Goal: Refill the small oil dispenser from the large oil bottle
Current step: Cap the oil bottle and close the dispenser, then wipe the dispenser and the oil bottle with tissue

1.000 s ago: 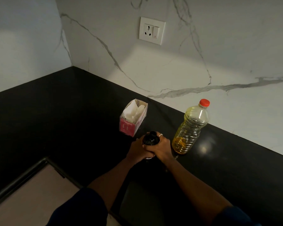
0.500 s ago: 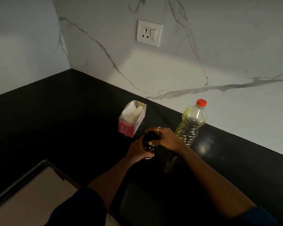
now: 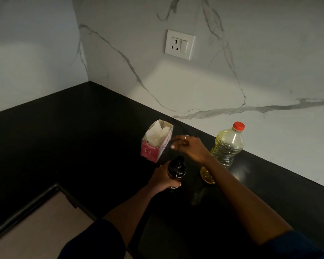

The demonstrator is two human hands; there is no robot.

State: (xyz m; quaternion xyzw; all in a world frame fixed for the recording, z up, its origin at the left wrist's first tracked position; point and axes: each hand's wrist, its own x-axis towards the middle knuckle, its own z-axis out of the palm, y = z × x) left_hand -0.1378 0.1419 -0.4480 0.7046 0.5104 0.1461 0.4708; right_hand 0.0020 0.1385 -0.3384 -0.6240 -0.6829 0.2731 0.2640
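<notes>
The small dark oil dispenser (image 3: 176, 170) stands on the black counter (image 3: 79, 139), its black top in place. My left hand (image 3: 163, 179) grips its body from the left. Above and just behind it hovers my right hand (image 3: 190, 147), fingers loosely spread and a little blurred, with nothing seen in them. The large clear oil bottle (image 3: 227, 146) with a red cap (image 3: 238, 126) stands upright to the right, near the wall. It holds yellow oil, and my right forearm hides part of its lower half.
A pink box of white tissues (image 3: 153, 146) stands just left of my right hand. The marble wall behind carries a white socket (image 3: 179, 44). The counter's front edge (image 3: 26, 204) runs along the lower left, with pale floor below.
My right hand has let go of the dispenser's top and risen up and back, toward the tissue box. My left hand keeps its hold on the dispenser.
</notes>
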